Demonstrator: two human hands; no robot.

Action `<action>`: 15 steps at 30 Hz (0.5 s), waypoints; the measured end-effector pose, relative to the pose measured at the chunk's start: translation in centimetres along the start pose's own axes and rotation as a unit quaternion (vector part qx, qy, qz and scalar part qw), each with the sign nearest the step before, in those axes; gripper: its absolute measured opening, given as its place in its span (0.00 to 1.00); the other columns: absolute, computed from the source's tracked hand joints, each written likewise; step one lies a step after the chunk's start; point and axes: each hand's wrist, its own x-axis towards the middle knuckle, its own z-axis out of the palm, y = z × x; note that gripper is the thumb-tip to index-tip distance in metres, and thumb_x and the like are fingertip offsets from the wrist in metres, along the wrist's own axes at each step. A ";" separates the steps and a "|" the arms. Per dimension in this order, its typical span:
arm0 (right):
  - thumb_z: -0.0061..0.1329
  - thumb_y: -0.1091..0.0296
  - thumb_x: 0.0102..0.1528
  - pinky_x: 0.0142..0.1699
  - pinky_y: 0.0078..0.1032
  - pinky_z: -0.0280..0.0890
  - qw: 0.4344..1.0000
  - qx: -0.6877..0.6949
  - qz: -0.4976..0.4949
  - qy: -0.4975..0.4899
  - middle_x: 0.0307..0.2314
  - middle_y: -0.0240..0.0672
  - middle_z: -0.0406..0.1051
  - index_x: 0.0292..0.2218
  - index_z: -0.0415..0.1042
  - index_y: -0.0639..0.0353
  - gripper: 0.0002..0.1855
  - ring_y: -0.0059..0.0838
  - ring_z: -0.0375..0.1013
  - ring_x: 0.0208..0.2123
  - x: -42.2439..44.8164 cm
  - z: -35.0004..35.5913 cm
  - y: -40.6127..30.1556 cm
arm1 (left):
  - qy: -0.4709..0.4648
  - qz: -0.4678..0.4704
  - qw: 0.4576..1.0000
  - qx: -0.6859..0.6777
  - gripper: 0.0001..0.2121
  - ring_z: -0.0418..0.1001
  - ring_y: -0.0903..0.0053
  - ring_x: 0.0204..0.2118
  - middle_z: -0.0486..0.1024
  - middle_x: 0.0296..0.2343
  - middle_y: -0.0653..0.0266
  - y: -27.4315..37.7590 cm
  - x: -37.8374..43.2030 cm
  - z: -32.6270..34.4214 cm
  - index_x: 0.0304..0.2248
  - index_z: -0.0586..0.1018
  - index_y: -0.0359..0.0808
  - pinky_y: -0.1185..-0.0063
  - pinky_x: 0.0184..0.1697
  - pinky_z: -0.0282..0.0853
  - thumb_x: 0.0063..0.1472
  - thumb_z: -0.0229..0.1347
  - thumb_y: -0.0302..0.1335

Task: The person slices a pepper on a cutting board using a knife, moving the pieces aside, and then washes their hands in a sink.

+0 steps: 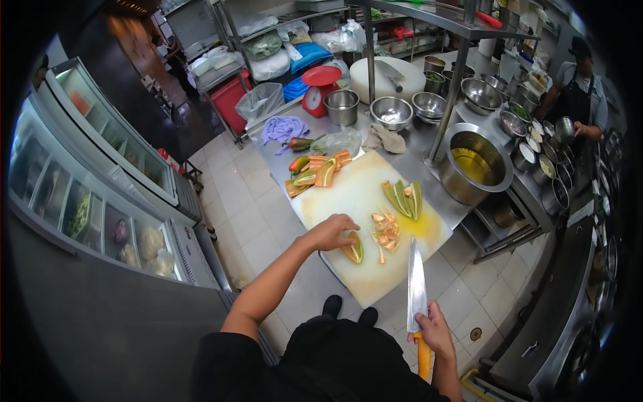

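Note:
My left hand (332,233) is over the white cutting board (331,211), fingers apart. Its thumb overlaps a halved green pepper (355,252), cut side up; whether it presses on it is unclear. In my right hand (433,329) is a chef's knife (417,286) with a yellow handle, blade pointing away from me, just off the board's near right edge. A pile of pale orange pepper cores and trimmings (386,230) lies mid-board. Beyond it are several green pepper strips (403,199) beside a yellow stain. Orange and green pepper pieces (321,171) are heaped at the far left corner.
Behind the board lie a purple cloth (285,131), a plastic bag (337,142) and a beige rag (386,139). A deep pot (474,163) with yellow liquid stands right, near a metal post (448,105). Glass-lidded freezers (110,201) flank the left. A co-worker (577,90) stands far right.

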 end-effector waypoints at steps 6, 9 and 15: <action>0.46 0.75 0.61 0.28 0.21 0.69 0.985 -0.109 -0.108 0.077 0.36 0.36 0.69 0.61 0.62 0.65 0.27 0.24 0.76 0.30 1.9 -0.2 0.0 | 0.076 -0.022 0.988 -0.135 0.09 0.76 0.60 0.42 0.77 0.37 0.55 -1.2 -2.6 1.3 0.40 0.80 0.32 0.71 0.48 0.73 0.59 0.60 0.22; 0.48 0.76 0.59 0.31 0.21 0.69 0.983 -0.102 -0.116 0.100 0.34 0.34 0.67 0.58 0.69 0.61 0.25 0.24 0.74 0.32 3.6 1.2 -2.0 | 0.226 0.043 0.973 -0.026 0.09 0.77 0.62 0.40 0.78 0.37 0.56 -0.3 -3.6 -0.7 0.39 0.80 0.33 0.73 0.43 0.75 0.57 0.60 0.17; 0.47 0.75 0.58 0.30 0.18 0.68 0.830 -0.398 -0.384 0.076 0.36 0.34 0.66 0.60 0.69 0.52 0.28 0.21 0.69 0.28 6.6 3.8 -2.3 | 0.291 0.158 0.942 0.056 0.10 0.77 0.66 0.37 0.81 0.35 0.62 0.9 -1.2 -3.8 0.38 0.81 0.36 0.75 0.41 0.73 0.55 0.63 0.18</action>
